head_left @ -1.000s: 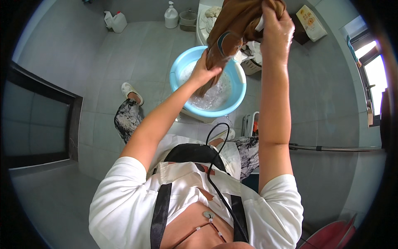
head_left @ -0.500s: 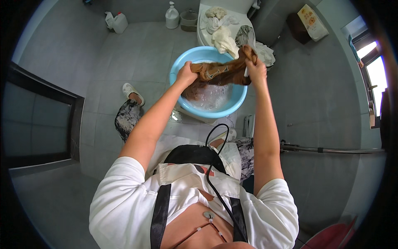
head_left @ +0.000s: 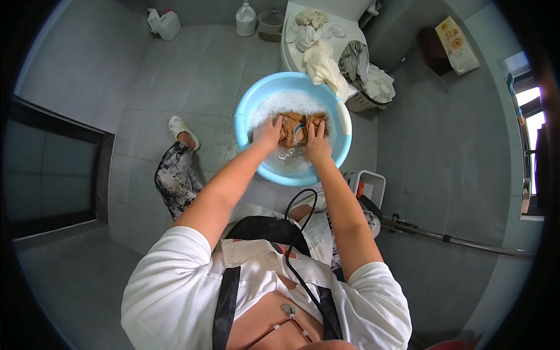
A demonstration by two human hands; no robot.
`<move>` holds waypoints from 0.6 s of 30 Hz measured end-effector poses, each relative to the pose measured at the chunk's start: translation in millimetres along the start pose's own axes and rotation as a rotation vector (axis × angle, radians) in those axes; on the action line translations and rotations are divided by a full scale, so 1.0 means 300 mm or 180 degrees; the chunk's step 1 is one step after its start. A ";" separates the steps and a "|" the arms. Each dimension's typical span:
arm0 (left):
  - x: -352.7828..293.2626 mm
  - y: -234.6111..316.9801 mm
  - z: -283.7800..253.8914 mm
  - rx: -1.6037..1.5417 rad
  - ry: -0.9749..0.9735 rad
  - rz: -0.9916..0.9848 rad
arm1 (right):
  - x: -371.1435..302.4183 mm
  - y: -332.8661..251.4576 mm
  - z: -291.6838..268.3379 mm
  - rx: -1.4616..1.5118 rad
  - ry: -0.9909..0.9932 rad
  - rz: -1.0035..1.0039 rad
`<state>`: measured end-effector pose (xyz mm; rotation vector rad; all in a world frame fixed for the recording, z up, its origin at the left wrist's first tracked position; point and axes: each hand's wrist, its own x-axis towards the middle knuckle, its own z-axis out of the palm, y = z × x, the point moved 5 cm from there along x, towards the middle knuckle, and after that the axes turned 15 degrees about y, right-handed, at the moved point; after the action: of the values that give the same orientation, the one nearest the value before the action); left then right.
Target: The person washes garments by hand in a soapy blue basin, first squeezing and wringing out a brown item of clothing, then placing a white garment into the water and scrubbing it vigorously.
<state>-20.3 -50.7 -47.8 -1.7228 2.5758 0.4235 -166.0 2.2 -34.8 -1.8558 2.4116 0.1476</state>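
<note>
Inside a pale-blue basin point(head_left: 240, 125) above grey floor tiles point(head_left: 213, 70), brown cloth point(head_left: 290, 123) sits amid suds point(head_left: 297, 100); fingers of the left hand point(head_left: 268, 136) and right hand point(head_left: 318, 147) touch it, whether gripping I cannot tell. Beyond, clothes point(head_left: 319, 59) lie on a toilet point(head_left: 350, 30).

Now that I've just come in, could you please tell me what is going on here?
A person in a white top is handling a brown cloth in a light-blue basin of sudsy water. The left hand's grip is at the cloth's left side and the right hand's grip at its right; whether either is closed is unclear. A cream knit cloth hangs from the toilet lid at the basin's far rim.
</note>
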 end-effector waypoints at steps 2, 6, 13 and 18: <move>0.023 -0.008 0.040 -0.0029 -0.0179 -0.0130 | 0.028 0.003 0.061 0.0192 -0.0273 0.0069; 0.096 -0.039 0.221 -0.0020 -0.0790 -0.0091 | 0.081 0.026 0.206 0.0544 0.0011 -0.0084; 0.091 -0.021 0.169 -0.0109 -0.0232 0.0346 | 0.159 0.042 0.349 -0.0675 -0.0644 -0.1731; 0.084 -0.039 -0.039 -0.0602 0.0472 -0.0333 | 0.066 0.081 -0.070 0.0772 -0.0141 -0.0097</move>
<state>-18.1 -80.5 -43.2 -2.0126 2.6028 0.5732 -195.0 -13.5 -16.1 -1.7605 2.2552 -0.1008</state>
